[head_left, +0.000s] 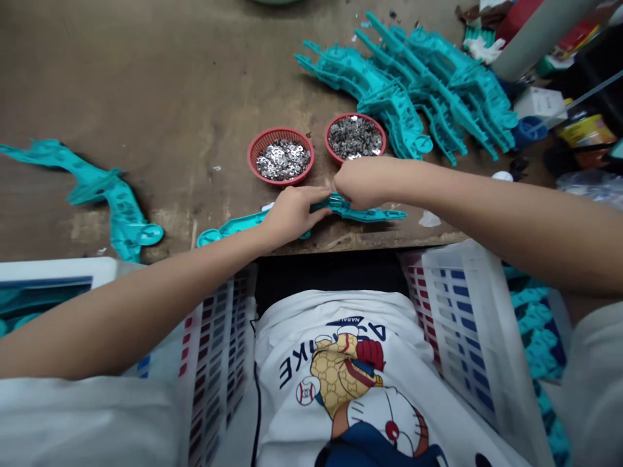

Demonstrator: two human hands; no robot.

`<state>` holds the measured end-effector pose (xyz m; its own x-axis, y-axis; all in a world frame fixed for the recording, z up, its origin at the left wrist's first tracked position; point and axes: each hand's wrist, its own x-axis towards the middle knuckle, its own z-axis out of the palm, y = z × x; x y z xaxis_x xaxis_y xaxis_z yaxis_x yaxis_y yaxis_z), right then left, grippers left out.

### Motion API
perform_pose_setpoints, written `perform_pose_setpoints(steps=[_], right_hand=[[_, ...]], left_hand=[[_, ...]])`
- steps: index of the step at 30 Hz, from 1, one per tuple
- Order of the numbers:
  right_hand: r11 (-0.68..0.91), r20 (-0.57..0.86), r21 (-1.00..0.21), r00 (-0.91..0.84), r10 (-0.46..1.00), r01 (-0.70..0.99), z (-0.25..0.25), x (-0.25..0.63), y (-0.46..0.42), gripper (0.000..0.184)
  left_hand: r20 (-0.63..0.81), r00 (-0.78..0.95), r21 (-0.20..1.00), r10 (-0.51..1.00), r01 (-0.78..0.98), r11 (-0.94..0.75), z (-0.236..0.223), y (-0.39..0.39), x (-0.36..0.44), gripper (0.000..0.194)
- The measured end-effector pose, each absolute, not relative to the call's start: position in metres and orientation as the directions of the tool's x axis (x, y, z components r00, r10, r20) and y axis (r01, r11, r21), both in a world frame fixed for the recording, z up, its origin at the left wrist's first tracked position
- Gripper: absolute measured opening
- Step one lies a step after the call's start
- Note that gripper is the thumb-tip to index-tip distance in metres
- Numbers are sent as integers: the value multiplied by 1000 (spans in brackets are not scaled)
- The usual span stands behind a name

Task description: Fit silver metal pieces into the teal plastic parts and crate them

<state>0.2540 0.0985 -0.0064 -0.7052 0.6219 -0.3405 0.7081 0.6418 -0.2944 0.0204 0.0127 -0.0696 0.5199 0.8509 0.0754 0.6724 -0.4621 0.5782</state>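
A long teal plastic part lies along the table's near edge. My left hand grips it around the middle, thumb on the near side and fingers on the far side. My right hand is closed in a pinch over the part, just right of the left fingertips; whatever it pinches is hidden. Behind the hands stand two red plastic baskets. The left basket holds shiny small metal pieces; the right basket holds darker small metal pieces.
Several teal parts are piled at the back right, and another teal part lies at the left. Plastic crates flank my lap, with teal parts in the outer ones. A grey post and assorted items stand at the far right.
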Motion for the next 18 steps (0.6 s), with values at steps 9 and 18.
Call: perform_pose_setpoints(steps=[9,18], right_hand=[[626,-244,-239,-670,701,742,23,298,113,17],[541,-454,-119,-530,716,833,45,299,103,13]], left_hand=[[130,503,571,854,666,-480,-78,11,17,53],[143,503,565,853,666,-487,-78,13,15,45]])
